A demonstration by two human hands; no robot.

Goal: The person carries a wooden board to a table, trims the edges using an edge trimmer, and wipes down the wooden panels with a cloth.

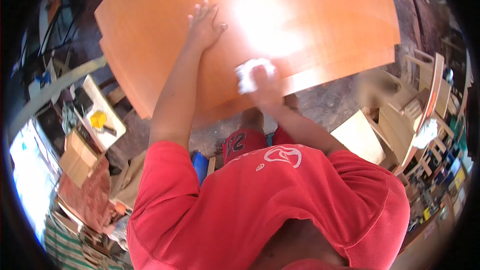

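Observation:
A large orange-brown wooden panel (pixel 165 30) with a smooth sheen fills the upper part of the head view, a bright glare at its middle. Flat on its surface rests my left hand (pixel 204 27), fingers spread and holding nothing. My right hand (pixel 267 87), smeared by motion, presses a crumpled white cloth (pixel 246 76) against the panel close to its near edge. The fingers of that hand lie over the cloth and partly hide it.
On the left, a pale board (pixel 102 115) carries a yellow object (pixel 98 119), with a cardboard box (pixel 79 157) below it. To the right stand wooden furniture parts (pixel 400 120), a pale sheet (pixel 357 137) and a white rag (pixel 426 134). Something blue (pixel 200 166) lies by my legs.

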